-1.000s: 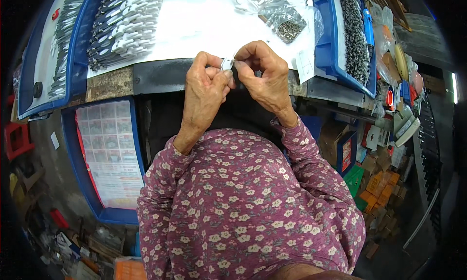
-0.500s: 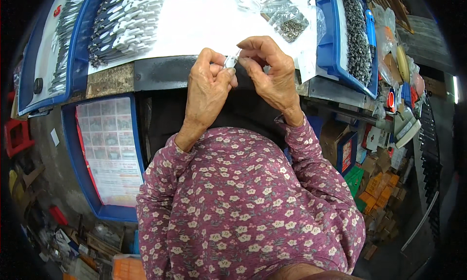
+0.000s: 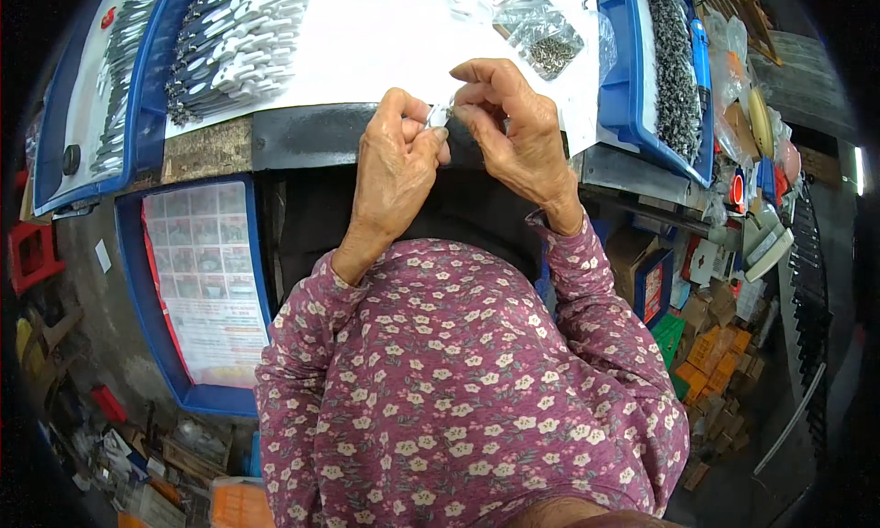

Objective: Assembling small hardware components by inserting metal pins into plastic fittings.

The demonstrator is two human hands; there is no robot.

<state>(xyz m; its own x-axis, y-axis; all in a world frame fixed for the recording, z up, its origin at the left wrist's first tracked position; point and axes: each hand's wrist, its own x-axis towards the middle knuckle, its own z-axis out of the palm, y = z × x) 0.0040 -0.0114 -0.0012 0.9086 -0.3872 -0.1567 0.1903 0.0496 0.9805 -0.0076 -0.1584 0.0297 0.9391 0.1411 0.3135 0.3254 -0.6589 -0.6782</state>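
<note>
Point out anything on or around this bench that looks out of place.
A red piece and round black thing lie in the far-left blue tray, apart from its row of grey parts, so they look like strays. A white slip lies loose on the floor. The left hand's white part is too small to check.

Below the surface, left: blue tray, one, lined with a printed sheet. Far left: red open-framed plastic item. Lower left: orange container. Right: green item, near orange boxes. Far right: lit tube.
</note>
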